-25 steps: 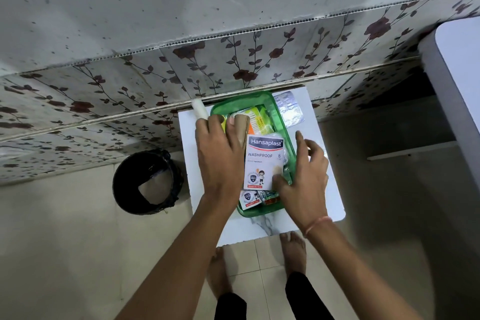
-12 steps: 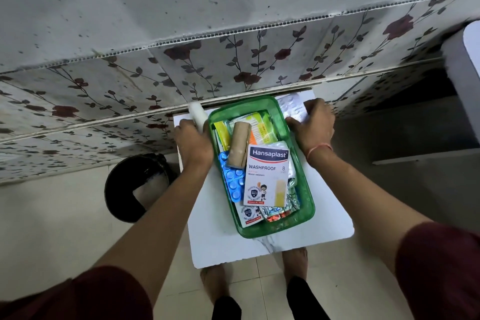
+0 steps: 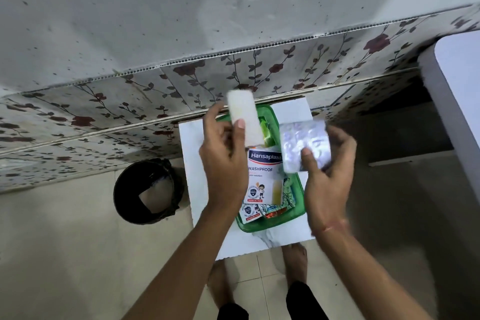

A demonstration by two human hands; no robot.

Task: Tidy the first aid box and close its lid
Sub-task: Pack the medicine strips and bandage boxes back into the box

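Fingers (image 3: 240,128) of the left hand (image 3: 224,161) are closed around a white gauze roll (image 3: 244,117), thumb pressed on its near face, holding it tilted in the air above the far left part of the first aid box (image 3: 298,202). Fingers (image 3: 307,157) of the right hand (image 3: 327,174) pinch a silvery blister strip (image 3: 305,145), thumb on top and the other digits curled behind it, raised over the right rim of the box; the strip is blurred, so its print cannot be read. A thin orange thread (image 3: 331,227) circles the right wrist. Between the two hands, inside the box, lies a white Hansaplast plaster packet (image 3: 263,176) marked WASHPROOF, face up and filling most of the middle. At its near end two smaller sachets (image 3: 250,213) and a crumpled foil wrapper (image 3: 275,209) lie against the near wall, and a yellow-green pack (image 3: 267,130) shows at the far end just behind the gauze roll. The box is a green translucent tub, open, with no lid on it, standing on a small white bench (image 3: 197,163) pushed against a wall of floral tiles (image 3: 285,70). On the floor to the left of the bench stands a black bin (image 3: 146,191) with a dark liner. Two bare feet (image 3: 294,265) stand on pale floor tiles at the near edge of the bench, and a grey-white surface (image 3: 457,91) juts in at the far right.
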